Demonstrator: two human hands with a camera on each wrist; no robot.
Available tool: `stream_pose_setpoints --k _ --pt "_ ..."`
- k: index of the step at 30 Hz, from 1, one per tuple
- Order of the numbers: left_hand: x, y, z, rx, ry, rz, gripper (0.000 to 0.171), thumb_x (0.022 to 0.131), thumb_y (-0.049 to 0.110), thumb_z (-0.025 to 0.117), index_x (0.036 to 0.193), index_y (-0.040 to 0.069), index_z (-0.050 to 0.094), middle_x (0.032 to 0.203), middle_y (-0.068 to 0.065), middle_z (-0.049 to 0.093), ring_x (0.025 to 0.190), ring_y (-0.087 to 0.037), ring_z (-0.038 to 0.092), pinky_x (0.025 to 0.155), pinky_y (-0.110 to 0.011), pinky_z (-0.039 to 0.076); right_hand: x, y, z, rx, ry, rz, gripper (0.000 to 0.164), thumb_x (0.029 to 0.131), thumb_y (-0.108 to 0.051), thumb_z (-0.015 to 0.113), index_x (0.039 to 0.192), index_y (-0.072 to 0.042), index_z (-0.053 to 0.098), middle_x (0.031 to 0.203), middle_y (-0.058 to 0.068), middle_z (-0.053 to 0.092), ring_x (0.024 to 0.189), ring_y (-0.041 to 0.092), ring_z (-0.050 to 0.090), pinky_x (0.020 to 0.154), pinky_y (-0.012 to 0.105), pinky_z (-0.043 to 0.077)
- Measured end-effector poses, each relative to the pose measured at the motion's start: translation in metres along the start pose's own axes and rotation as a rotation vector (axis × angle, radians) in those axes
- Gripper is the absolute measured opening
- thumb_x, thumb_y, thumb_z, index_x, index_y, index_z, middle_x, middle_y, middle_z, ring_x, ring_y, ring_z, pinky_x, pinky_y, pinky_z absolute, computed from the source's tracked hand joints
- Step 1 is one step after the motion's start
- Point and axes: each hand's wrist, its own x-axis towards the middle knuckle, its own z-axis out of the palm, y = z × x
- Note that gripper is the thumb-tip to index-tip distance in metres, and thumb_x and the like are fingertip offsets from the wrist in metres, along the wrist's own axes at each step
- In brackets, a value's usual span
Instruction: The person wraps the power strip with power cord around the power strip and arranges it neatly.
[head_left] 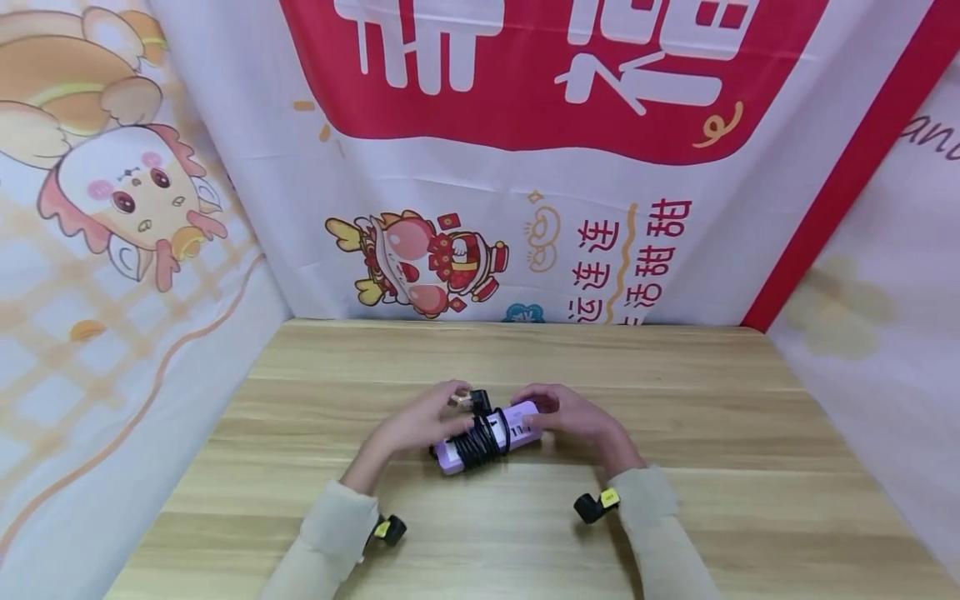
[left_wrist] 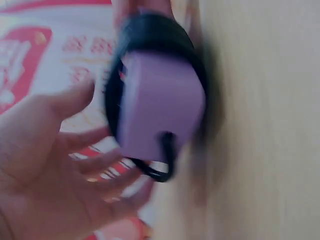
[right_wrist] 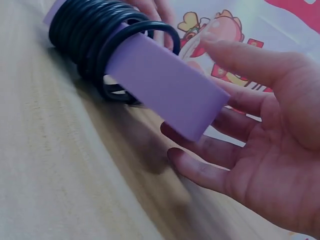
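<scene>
A light purple power strip lies at an angle on the wooden table, black cord wound in several turns round its middle and left part. The cord's black plug sticks out at the far side, beside the left fingers. My left hand is at the strip's left part; its fingers look spread and the thumb stands off the strip in the blurred left wrist view. At the other end is my right hand, fingers loosely bent behind the strip's end. A gap shows between right thumb and strip. Fingertip contact is partly hidden.
The wooden table extends round both arms. A printed cloth hangs behind its far edge, with more printed cloth at left and right. Each sleeve cuff carries a small black camera.
</scene>
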Motion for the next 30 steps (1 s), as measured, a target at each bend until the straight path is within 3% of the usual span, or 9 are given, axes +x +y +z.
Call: stream_pose_setpoints --k 4,7,9,13,17,20,24,27,30 --pt "-0.026 0.02 0.012 0.163 -0.04 -0.046 0.094 0.081 0.042 0.08 0.151 0.003 0.032 0.152 -0.023 0.039 0.138 -0.043 0.041 0.115 -0.057 0.035 -0.002 -0.002 -0.01 -0.005 0.066 0.003 0.035 0.099 -0.032 0.061 0.128 -0.013 0.063 0.122 0.003 0.068 0.112 0.022 0.062 0.098 0.037 0.049" --pt "-0.033 0.02 0.026 0.271 -0.013 -0.047 0.094 0.078 0.035 0.084 0.151 0.004 0.033 0.148 -0.024 0.043 0.134 -0.044 0.046 0.113 -0.055 0.039 -0.001 -0.006 -0.015 0.002 0.096 -0.011 0.03 0.101 -0.026 0.058 0.125 -0.009 0.064 0.121 0.008 0.069 0.113 0.023 0.063 0.098 0.036 0.052" --pt "-0.032 0.018 0.032 0.281 0.024 -0.032 0.089 0.077 0.027 0.085 0.148 0.004 0.038 0.142 -0.024 0.049 0.127 -0.042 0.052 0.107 -0.055 0.044 0.002 -0.009 -0.019 -0.03 0.078 -0.043 0.028 0.101 -0.017 0.057 0.125 -0.004 0.063 0.123 0.014 0.068 0.115 0.024 0.064 0.099 0.037 0.052" --pt "-0.029 0.011 0.035 0.265 0.1 -0.006 0.079 0.075 0.015 0.085 0.143 0.006 0.046 0.134 -0.021 0.056 0.117 -0.038 0.06 0.099 -0.053 0.051 0.016 -0.016 -0.022 -0.215 -0.01 -0.153 0.026 0.098 -0.001 0.056 0.123 -0.003 0.065 0.125 0.018 0.067 0.118 0.03 0.063 0.105 0.046 0.049" --pt "-0.025 0.005 0.033 0.267 0.113 0.009 0.078 0.072 0.009 0.084 0.142 0.012 0.05 0.135 -0.017 0.058 0.119 -0.036 0.06 0.1 -0.055 0.05 0.036 -0.022 -0.02 -0.383 -0.139 -0.215 0.037 0.095 0.007 0.055 0.128 -0.008 0.065 0.136 0.012 0.062 0.127 0.033 0.059 0.109 0.052 0.045" --pt "-0.022 0.002 0.03 0.262 0.103 0.034 0.077 0.072 0.007 0.082 0.142 0.013 0.051 0.135 -0.014 0.059 0.121 -0.035 0.059 0.102 -0.055 0.049 0.048 -0.023 -0.015 -0.451 -0.265 -0.219 0.052 0.094 0.012 0.052 0.137 -0.016 0.061 0.151 0.011 0.05 0.139 0.033 0.047 0.115 0.055 0.037" --pt "-0.015 0.0 0.024 0.262 0.063 0.049 0.076 0.076 0.007 0.081 0.145 0.015 0.049 0.137 -0.011 0.057 0.124 -0.031 0.057 0.105 -0.052 0.048 0.058 -0.024 -0.012 -0.449 -0.418 -0.162 0.072 0.089 0.019 0.047 0.145 -0.025 0.053 0.163 0.01 0.029 0.151 0.035 0.026 0.12 0.06 0.024" --pt "-0.011 -0.001 0.02 0.251 0.027 0.048 0.075 0.078 0.005 0.08 0.146 0.017 0.049 0.137 -0.009 0.057 0.126 -0.029 0.056 0.106 -0.052 0.047 0.065 -0.025 -0.01 -0.515 -0.467 -0.111 0.075 0.085 0.02 0.047 0.143 -0.028 0.055 0.165 0.009 0.025 0.152 0.035 0.023 0.12 0.059 0.023" --pt "-0.008 -0.002 0.016 0.239 0.012 0.058 0.075 0.078 0.003 0.08 0.145 0.017 0.05 0.135 -0.008 0.058 0.124 -0.027 0.057 0.105 -0.051 0.048 0.07 -0.027 -0.009 -0.651 -0.463 -0.123 0.07 0.083 0.018 0.049 0.137 -0.024 0.062 0.162 0.01 0.031 0.149 0.036 0.028 0.12 0.057 0.026"
